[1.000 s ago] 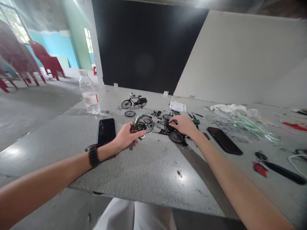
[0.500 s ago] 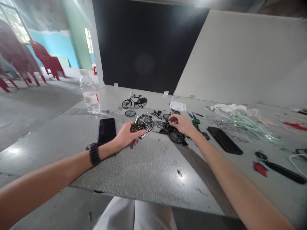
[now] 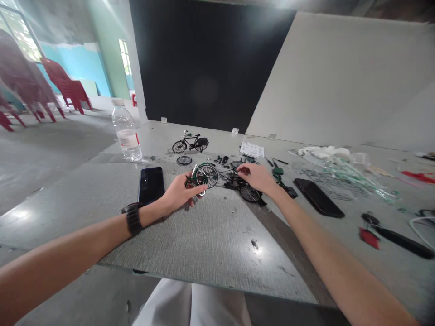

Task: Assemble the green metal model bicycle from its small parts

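Observation:
My left hand (image 3: 181, 192) is closed around a partly built green model bicycle (image 3: 206, 175), with its spoked wheel facing right and the thumb across its lower part. My right hand (image 3: 256, 175) has its thumb and fingertips pinched together over a heap of small black bicycle parts (image 3: 233, 181). A thin rod seems to run left from those fingertips, but whether they hold it is unclear. Below the right hand lies a black spoked wheel (image 3: 250, 194). A loose wheel (image 3: 184, 160) rests flat beyond my left hand, and a finished black model bicycle (image 3: 190, 143) stands behind it.
A water bottle (image 3: 126, 133) and a phone (image 3: 151, 184) are at the left. To the right lie another phone (image 3: 318, 197), green plastic sprues (image 3: 360, 179), a black-handled tool (image 3: 404, 242) and a printed sheet (image 3: 252, 150). A dark panel (image 3: 210, 63) stands behind the table.
My right hand has shifted slightly left over the black parts, its fingertips still together. My left hand and the green model bicycle have hardly moved.

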A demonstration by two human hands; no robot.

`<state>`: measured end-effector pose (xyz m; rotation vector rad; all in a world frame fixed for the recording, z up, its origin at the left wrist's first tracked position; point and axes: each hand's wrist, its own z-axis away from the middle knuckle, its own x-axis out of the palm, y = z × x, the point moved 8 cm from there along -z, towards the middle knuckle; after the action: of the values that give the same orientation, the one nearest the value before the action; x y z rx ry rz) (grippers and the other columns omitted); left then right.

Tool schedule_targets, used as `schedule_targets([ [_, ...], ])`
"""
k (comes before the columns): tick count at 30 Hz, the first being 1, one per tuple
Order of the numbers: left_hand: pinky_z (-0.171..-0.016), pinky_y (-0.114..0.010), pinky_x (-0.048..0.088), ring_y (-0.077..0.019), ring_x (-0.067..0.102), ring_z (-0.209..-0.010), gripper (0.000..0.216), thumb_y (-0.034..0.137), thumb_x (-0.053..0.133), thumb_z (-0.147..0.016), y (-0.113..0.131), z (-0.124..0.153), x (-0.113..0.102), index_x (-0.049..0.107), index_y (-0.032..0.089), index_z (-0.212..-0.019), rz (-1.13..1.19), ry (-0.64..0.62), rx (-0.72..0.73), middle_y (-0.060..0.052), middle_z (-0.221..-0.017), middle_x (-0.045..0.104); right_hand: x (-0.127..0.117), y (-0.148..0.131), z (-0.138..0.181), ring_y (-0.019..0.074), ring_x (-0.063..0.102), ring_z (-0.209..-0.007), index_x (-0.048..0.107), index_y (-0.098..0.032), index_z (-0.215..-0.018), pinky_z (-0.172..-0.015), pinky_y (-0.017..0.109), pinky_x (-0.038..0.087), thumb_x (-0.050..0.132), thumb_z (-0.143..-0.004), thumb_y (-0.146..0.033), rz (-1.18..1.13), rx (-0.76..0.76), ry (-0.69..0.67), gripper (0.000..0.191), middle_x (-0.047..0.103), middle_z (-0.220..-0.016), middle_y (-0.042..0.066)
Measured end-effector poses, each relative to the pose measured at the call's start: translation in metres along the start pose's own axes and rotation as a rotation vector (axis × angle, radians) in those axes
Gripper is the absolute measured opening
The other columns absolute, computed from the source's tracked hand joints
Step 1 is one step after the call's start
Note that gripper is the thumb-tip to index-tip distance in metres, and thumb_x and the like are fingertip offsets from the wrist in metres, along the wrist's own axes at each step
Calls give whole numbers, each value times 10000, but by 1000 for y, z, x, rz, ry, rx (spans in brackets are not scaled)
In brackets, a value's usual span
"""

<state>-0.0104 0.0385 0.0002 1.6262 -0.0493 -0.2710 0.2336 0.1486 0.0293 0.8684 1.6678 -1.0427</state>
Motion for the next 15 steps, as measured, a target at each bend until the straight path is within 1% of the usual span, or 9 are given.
schedule_targets([
  [5,-382,-224,454,-102,580,-431,339,420,727,-811,0,0,0,542,177,-958,-11,-1,5,-26,-702,674,0,-11,0,252,702,-901,759,-232,-995,-800,391,542,525,-936,-285,-18,-76,-18,247,767,-1009,74],
  [7,-379,-224,452,-100,574,-423,342,424,726,-810,1,0,1,537,179,-955,-8,-9,3,-25,-701,674,0,-8,0,274,694,-970,762,-229,-1029,-843,420,538,496,-944,-273,19,-94,-21,283,754,-1090,87],
  [10,-386,-223,463,-98,572,-428,341,417,727,-803,3,1,2,536,173,-944,-4,-12,1,-22,-693,668,0,0,0,312,662,-1081,751,-204,-1094,-907,457,519,501,-940,-269,103,-123,-46,300,719,-1197,112],
  [13,-392,-221,467,-100,577,-442,348,417,726,-801,4,2,2,544,164,-953,-9,-15,0,-23,-693,666,3,6,0,308,661,-1091,749,-212,-1108,-921,445,515,521,-940,-299,120,-133,-96,297,718,-1205,107],
  [15,-389,-222,459,-101,578,-442,358,429,723,-803,3,2,3,545,164,-964,-11,-22,1,-26,-700,670,3,8,-1,307,669,-1064,756,-222,-1089,-904,444,520,544,-933,-334,120,-122,-95,286,726,-1186,103],
])
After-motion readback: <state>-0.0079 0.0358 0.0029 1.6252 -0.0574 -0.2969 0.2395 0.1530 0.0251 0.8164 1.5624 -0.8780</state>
